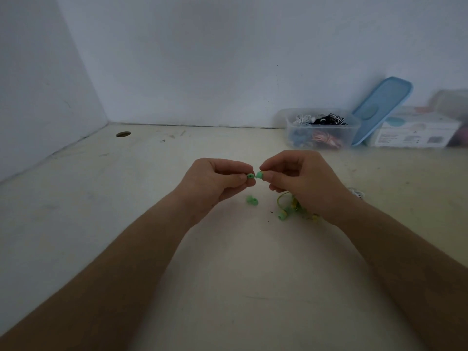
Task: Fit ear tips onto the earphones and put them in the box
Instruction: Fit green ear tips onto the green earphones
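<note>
Cream worktop, scuffed and marked, dim even light. Plain pale back wall meets the left wall at the far-left corner. Round hole in the worktop near that corner, close to the far edge.

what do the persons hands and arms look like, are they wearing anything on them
The left hand and right hand are bare: no gloves, rings, watch or bracelets show. The left forearm and right forearm are bare too, with no sleeve in view down to the picture's edge. The few nails that show look short and unpainted.
</note>
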A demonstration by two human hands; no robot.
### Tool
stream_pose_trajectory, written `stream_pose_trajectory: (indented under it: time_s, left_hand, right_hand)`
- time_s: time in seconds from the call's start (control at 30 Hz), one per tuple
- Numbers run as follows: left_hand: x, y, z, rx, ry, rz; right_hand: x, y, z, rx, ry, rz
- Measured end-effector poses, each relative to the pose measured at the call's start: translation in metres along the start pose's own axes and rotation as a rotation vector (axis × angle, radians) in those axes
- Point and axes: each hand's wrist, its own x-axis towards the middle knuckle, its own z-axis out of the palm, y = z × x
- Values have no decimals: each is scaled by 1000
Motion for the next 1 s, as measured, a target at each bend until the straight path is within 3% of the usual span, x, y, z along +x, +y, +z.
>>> stream_pose_trajectory:
  time_s: [0.5, 1.0]
  left_hand:
    - [-4, 2, 4, -34, -62, -27]
    - [-4, 3, 4, -24, -117, 11]
  right_hand:
    - [1, 2, -1, -35, 15, -12]
    - [-3, -4, -8, 5, -89, -47]
